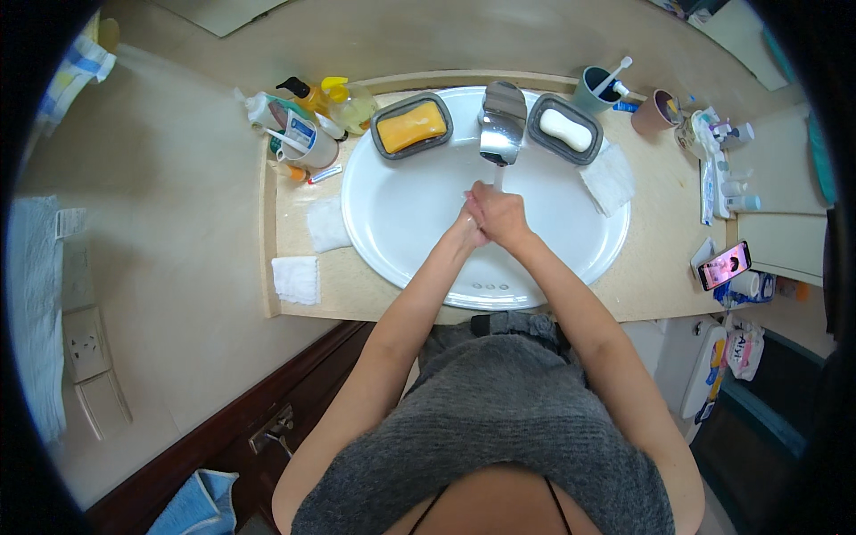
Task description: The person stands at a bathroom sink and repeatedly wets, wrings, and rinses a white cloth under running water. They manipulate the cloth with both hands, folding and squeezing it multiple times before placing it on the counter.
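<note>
My left hand point(471, 221) and my right hand point(500, 212) are pressed together over the white oval sink basin point(408, 231). The right one lies on top, its fingers curled around the left, whose fingers are mostly hidden. A thin stream of water point(499, 178) runs onto them from the chrome faucet point(503, 127). Both hands look wet, and no object shows between them. On the basin's rear rim, left of the faucet, a grey dish holds an orange soap bar point(411, 127). To its right, another grey dish holds a white soap bar point(566, 130).
Pump bottles point(349, 107) and a white cup point(314, 150) with tubes crowd the left rear. White cloths point(296, 280) lie left, another point(608, 179) overlaps the right rim. A green cup point(595, 90) with a toothbrush, a pink cup point(654, 112) and a lit phone point(725, 265) stand right.
</note>
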Available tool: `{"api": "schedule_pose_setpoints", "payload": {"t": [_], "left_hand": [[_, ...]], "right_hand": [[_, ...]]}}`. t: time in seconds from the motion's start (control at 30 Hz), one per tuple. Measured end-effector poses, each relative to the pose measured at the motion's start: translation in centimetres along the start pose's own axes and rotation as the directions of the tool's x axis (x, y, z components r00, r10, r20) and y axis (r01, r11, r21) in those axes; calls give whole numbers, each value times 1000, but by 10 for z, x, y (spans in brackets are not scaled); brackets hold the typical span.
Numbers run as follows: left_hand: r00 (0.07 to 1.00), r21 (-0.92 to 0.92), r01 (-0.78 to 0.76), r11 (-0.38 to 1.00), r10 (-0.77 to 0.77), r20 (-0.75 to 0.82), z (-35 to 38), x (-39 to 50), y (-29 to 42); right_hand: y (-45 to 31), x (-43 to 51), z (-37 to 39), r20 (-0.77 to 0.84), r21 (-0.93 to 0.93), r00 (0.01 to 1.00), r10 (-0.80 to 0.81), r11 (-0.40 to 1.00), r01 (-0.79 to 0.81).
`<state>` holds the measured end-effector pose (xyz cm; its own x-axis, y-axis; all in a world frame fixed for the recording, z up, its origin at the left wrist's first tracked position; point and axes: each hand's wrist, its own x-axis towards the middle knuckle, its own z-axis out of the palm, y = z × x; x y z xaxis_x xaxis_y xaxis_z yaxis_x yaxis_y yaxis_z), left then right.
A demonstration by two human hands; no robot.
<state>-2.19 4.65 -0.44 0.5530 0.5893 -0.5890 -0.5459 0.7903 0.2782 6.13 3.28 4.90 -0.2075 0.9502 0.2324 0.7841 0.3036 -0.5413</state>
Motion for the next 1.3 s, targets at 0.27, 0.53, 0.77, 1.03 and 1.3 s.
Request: {"api": "schedule_pose_setpoints", "payload": {"t": [0.27, 0.53, 0.77, 1.03, 1.3], "left_hand": [[997, 182, -31, 983, 42, -59, 16, -44, 16], [978, 582, -172, 795, 208, 6, -22, -56, 45], [964, 711, -199, 674, 264, 20, -9, -50, 37], [989, 333, 125, 934, -145, 36, -18, -22, 27], [967, 372, -254, 893, 245, 72, -27, -18, 24]], "right_hand": [[71, 2, -15, 104, 336, 958, 267, 897, -287], [68, -1, -50, 631, 216, 769, 101, 930, -299], [57, 0, -63, 339, 507, 914, 223, 775, -377], [35, 5, -82, 261, 557, 961, 91, 799, -227], [41, 7, -93, 309, 414, 941, 136, 872, -261]]}}
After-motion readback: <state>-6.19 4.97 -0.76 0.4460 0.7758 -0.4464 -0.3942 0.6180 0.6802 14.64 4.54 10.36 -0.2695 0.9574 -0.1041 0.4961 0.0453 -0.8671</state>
